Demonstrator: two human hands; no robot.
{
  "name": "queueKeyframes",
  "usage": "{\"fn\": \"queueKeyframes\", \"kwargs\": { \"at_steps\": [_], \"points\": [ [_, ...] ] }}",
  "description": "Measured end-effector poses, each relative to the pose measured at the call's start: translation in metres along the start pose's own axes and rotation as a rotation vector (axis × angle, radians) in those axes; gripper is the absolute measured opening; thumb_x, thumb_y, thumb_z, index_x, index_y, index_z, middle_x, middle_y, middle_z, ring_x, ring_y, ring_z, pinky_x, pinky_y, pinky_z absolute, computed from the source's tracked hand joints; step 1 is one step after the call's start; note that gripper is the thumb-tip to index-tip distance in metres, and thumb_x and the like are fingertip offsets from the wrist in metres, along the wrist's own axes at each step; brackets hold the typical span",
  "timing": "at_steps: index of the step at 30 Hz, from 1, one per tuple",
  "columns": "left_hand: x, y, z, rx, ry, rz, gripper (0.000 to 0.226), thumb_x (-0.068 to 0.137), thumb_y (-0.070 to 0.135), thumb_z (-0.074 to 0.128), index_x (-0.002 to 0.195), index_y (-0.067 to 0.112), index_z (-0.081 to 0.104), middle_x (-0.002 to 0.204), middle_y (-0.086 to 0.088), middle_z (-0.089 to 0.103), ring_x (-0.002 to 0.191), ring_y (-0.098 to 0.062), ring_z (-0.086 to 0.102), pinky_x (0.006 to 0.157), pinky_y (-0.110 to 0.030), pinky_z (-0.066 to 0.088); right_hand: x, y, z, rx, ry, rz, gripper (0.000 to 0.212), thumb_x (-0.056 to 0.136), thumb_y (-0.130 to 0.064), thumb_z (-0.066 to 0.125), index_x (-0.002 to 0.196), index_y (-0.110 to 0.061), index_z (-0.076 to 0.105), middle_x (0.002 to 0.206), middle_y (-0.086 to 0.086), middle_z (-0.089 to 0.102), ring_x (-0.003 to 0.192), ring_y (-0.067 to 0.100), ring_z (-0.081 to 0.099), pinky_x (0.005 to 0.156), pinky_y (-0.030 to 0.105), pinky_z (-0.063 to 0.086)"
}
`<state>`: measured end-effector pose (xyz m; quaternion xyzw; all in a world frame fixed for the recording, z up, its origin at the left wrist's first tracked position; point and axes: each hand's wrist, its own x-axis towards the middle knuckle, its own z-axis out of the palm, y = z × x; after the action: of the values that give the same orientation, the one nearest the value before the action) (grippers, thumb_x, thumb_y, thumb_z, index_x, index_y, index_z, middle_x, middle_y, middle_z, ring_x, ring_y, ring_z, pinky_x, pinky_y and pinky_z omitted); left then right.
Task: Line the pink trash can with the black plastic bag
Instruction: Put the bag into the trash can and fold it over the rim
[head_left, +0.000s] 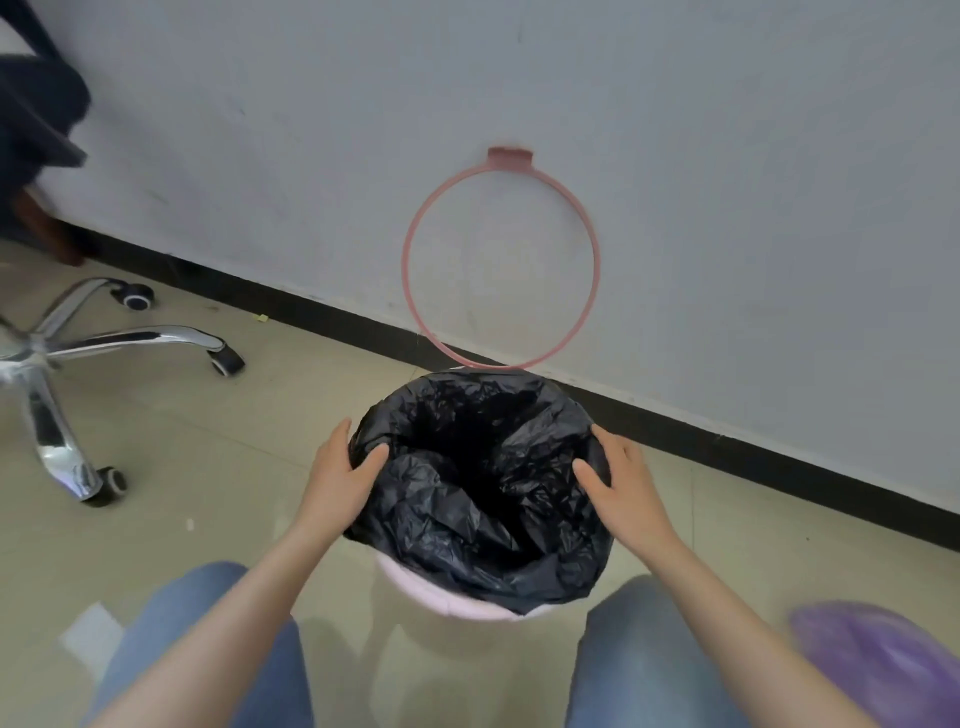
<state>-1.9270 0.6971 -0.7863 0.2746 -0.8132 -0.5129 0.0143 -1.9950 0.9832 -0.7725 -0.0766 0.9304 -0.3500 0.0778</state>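
The pink trash can (441, 597) stands on the floor between my knees, close to the wall. A crinkled black plastic bag (478, 483) sits inside it, its mouth spread open and folded over the rim, hiding most of the can. My left hand (343, 478) rests on the bag at the can's left rim, thumb inside and fingers outside. On the right rim my right hand (623, 488) presses the bag the same way. A pink ring (597, 270) with a clip at its top leans upright against the wall just behind the can.
A chrome office chair base (78, 343) with castors stands on the tiled floor at the left. A purple bag (878, 665) lies blurred at the lower right. The white wall with a black skirting strip (727, 431) runs diagonally behind the can.
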Motion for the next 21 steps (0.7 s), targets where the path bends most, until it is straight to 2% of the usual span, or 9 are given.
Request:
{"fn": "queueKeyframes", "kwargs": {
  "at_steps": [3,5,9,11,15,17,19,21],
  "points": [
    [-0.026,-0.006,0.018,-0.296,-0.003,-0.225,0.065,0.089,0.035,0.051,0.142,0.018,0.018,0.144,-0.014,0.038,0.125,-0.033,0.044,0.105,-0.046,0.039,-0.023,-0.003,0.021,0.203,-0.013,0.204,0.061,0.092,-0.023,0.047,0.143,-0.022,0.014,0.148,0.011,0.022,0.115,0.023,0.042,0.1,0.032,0.032],
    [-0.036,-0.006,0.034,-0.398,0.043,-0.283,0.058,0.089,0.03,0.052,0.137,0.016,0.024,0.134,-0.013,0.047,0.116,-0.033,0.05,0.1,-0.048,0.044,-0.024,-0.009,0.034,0.263,0.037,0.306,0.062,0.093,-0.013,0.044,0.144,-0.019,0.01,0.149,0.012,0.016,0.107,0.024,0.045,0.094,0.03,0.035],
    [-0.038,-0.001,0.054,-0.425,0.254,-0.276,0.052,0.089,0.03,0.052,0.134,0.013,0.031,0.129,-0.014,0.052,0.114,-0.033,0.051,0.096,-0.043,0.043,-0.008,-0.013,0.043,0.305,0.216,0.305,0.055,0.091,-0.01,0.045,0.141,-0.014,0.021,0.145,0.014,0.027,0.131,0.029,0.032,0.109,0.04,0.029],
    [-0.028,0.005,0.055,-0.449,0.275,-0.253,0.057,0.092,0.037,0.047,0.138,0.011,0.027,0.137,-0.014,0.046,0.122,-0.033,0.046,0.099,-0.042,0.039,0.004,-0.015,0.042,0.326,0.216,0.269,0.055,0.092,-0.014,0.046,0.141,-0.011,0.021,0.147,0.015,0.027,0.135,0.029,0.026,0.113,0.041,0.025],
    [0.002,0.015,0.042,-0.43,0.11,-0.243,0.064,0.094,0.047,0.031,0.145,0.018,0.006,0.155,-0.008,0.018,0.139,-0.03,0.023,0.112,-0.044,0.022,0.027,-0.021,0.03,0.27,0.173,0.243,0.058,0.094,-0.027,0.043,0.143,-0.01,0.015,0.152,0.019,0.015,0.141,0.03,0.011,0.116,0.043,0.015],
    [0.001,0.01,0.03,-0.309,0.083,-0.098,0.067,0.093,0.045,0.035,0.145,0.017,0.004,0.156,-0.008,0.015,0.141,-0.028,0.018,0.114,-0.043,0.019,0.017,-0.025,0.025,0.087,0.219,0.142,0.057,0.093,-0.031,0.047,0.14,-0.011,0.024,0.151,0.021,0.017,0.141,0.032,0.013,0.115,0.045,0.016],
    [-0.012,-0.003,0.018,-0.015,0.106,0.147,0.069,0.09,0.041,0.048,0.144,0.017,0.013,0.154,-0.009,0.021,0.14,-0.028,0.019,0.114,-0.044,0.02,-0.006,-0.027,0.024,-0.093,0.252,-0.133,0.048,0.086,-0.029,0.06,0.128,-0.01,0.046,0.142,0.023,0.037,0.134,0.036,0.031,0.109,0.048,0.028],
    [-0.027,-0.018,0.01,0.35,0.077,0.371,0.071,0.084,0.037,0.06,0.143,0.019,0.025,0.151,-0.011,0.026,0.139,-0.03,0.022,0.112,-0.047,0.023,-0.031,-0.025,0.029,-0.319,0.258,-0.43,0.042,0.07,-0.03,0.077,0.105,-0.011,0.063,0.121,0.02,0.059,0.116,0.036,0.052,0.095,0.048,0.043]
  ]
}}
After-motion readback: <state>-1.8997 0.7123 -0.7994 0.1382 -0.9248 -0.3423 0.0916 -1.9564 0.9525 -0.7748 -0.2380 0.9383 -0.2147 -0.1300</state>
